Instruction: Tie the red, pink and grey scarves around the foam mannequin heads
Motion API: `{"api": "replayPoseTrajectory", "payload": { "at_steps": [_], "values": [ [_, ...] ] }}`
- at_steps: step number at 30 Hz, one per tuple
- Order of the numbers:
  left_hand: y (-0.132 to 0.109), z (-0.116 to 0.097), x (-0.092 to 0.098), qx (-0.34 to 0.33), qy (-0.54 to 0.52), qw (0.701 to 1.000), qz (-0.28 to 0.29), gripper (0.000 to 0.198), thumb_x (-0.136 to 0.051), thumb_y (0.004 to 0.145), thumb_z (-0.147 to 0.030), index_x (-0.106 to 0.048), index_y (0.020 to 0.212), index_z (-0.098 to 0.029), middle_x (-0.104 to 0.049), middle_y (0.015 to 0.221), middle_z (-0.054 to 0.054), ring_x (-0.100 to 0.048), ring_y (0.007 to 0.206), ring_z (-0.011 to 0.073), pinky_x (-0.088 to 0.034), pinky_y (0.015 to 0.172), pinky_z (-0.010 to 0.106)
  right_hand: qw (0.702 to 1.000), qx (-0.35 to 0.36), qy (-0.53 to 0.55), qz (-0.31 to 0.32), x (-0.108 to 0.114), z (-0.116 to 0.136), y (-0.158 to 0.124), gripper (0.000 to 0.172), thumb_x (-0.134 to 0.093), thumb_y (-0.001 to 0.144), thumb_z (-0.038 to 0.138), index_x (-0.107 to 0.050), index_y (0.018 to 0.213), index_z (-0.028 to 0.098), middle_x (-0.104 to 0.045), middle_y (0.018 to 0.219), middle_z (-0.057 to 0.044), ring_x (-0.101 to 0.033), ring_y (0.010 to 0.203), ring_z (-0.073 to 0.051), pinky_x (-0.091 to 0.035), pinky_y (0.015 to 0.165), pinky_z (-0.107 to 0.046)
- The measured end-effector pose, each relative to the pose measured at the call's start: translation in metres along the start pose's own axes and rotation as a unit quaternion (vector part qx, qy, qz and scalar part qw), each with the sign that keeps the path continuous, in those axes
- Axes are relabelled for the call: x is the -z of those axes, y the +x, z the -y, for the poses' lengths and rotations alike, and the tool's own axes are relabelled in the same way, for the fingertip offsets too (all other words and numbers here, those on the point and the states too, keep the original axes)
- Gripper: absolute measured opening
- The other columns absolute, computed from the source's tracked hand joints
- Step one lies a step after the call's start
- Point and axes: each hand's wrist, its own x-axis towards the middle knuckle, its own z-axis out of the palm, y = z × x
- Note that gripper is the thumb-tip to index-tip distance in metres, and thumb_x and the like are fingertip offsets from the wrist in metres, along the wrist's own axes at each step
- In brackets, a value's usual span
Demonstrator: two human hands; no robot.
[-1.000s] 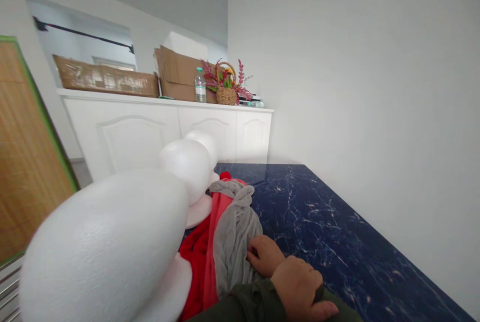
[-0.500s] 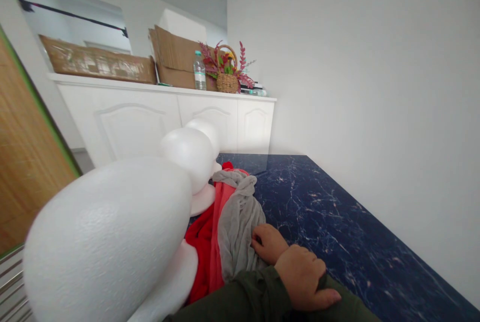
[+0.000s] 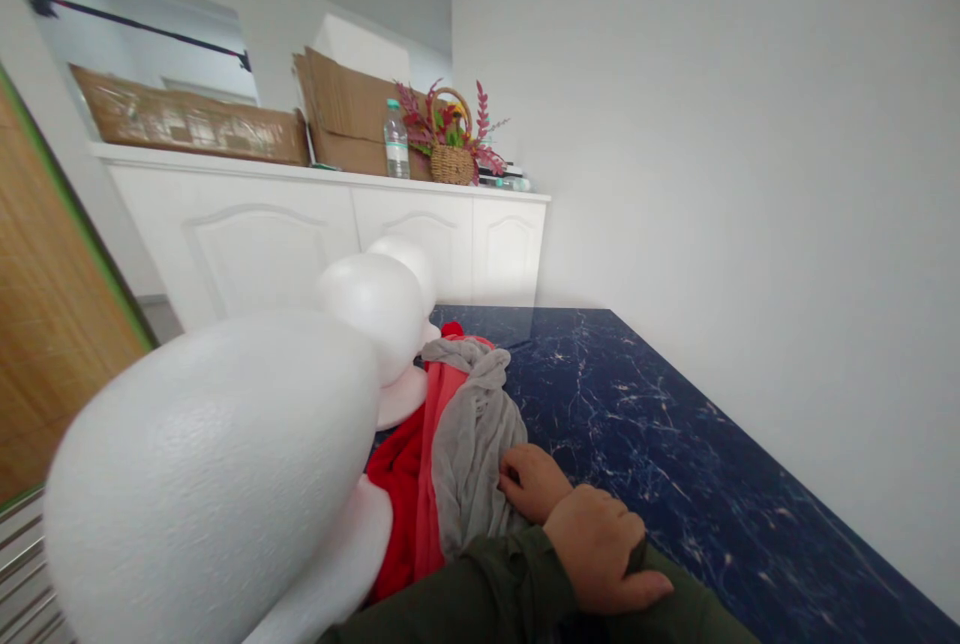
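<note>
My left hand (image 3: 595, 546) lies across my right forearm, its fingers curled over the green sleeve and the thumb pointing right. From beneath it my right hand (image 3: 534, 484) reaches left, fingers loosely curled against the edge of a grey scarf (image 3: 480, 434); no cloth is visibly pinched, and the inside of the fingers is hidden. The grey scarf lies bunched over a coral cloth (image 3: 429, 499) and a red cloth (image 3: 397, 484). Beside the cloths, a row of white foam mannequin heads (image 3: 217, 454) stands on the left.
The cloths lie on a dark blue marbled table (image 3: 637, 414) along a white wall (image 3: 712, 144). Beyond it, a white cabinet (image 3: 270, 234) carries cardboard boxes (image 3: 349, 109), a water bottle (image 3: 396, 142) and a flower basket (image 3: 451, 164). A wooden panel (image 3: 52, 294) stands far left.
The whole view has shifted very slightly. My hands, the cloths and the foam heads keep their places relative to one another.
</note>
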Motion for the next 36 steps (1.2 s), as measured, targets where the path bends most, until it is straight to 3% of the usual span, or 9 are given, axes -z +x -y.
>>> {"api": "replayPoseTrajectory", "payload": {
  "at_steps": [36],
  "values": [
    [0.0001, 0.0000, -0.0016, -0.003, -0.002, 1.000, -0.004, 0.049, -0.036, 0.073, -0.062, -0.054, 0.079, -0.016, -0.059, 0.074, 0.004, -0.054, 0.068, 0.0186, -0.039, 0.064, 0.031, 1.000, 0.006, 0.003, -0.005, -0.0005, -0.0005, 0.0001, 0.004, -0.051, 0.071, 0.018, -0.054, 0.068, 0.017, -0.053, 0.070, -0.001, -0.046, 0.071, -0.013, -0.033, 0.068, -0.023]
  ]
}}
